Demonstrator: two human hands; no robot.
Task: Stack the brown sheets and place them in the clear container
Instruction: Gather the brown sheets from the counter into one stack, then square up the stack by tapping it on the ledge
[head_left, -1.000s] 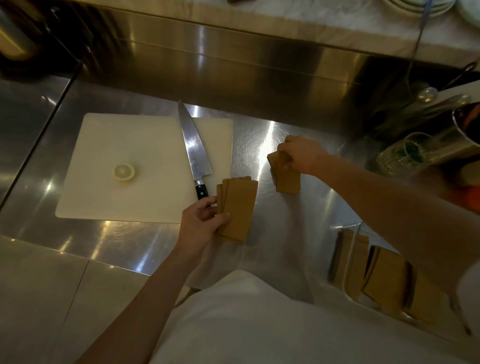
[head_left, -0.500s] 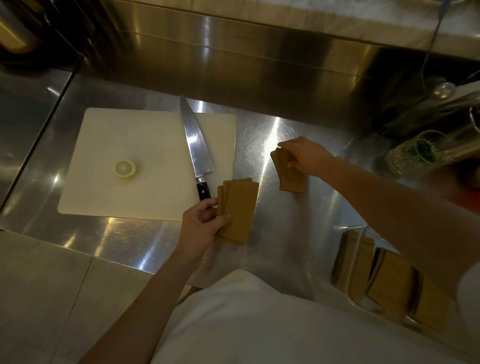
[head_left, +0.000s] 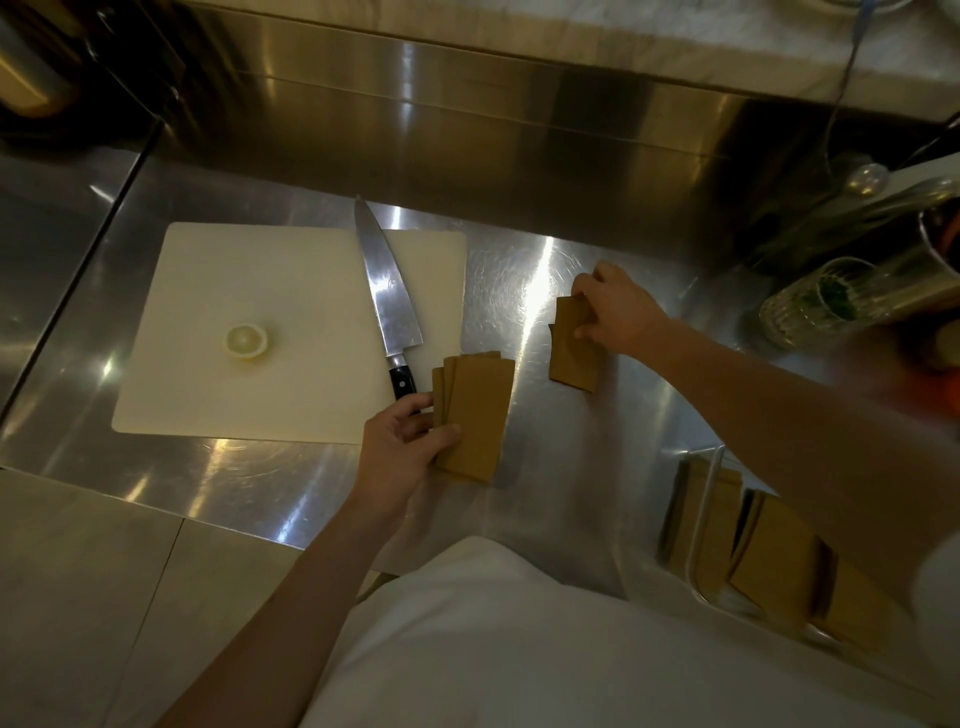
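Sheets, L stack (head_left: 470, 415): approx. 3 brown sheets fanned, edges stepped at the left; lies on the steel desk (head_left: 545, 467) just right of the cutting board (head_left: 249, 291), its left edge over the board's corner.
Sheets, R stack (head_left: 571, 358): at least 2 brown sheets, overlapped, flat on desk, well apart from L stack.
Sheets in container: approx. 3–4 visible, standing tilted inside clear container (head_left: 711, 519) at lower right; blurred, exact count unclear.
L hand (head_left: 400, 452): fingers half-curled, thumb pressed on top of L stack's near corner, other fingers at its left edge; holding the stack.
R hand (head_left: 618, 312): fingers bent down, tips on the far end of R stack; pinching or only pressing, can't tell.
Knife (head_left: 387, 296): 1, blade across board's right side, black handle next to L stack.
Lemon half (head_left: 245, 340): 1, cut face up, mid-board.
Glass (head_left: 810, 306): 1, w/ greens, far right.
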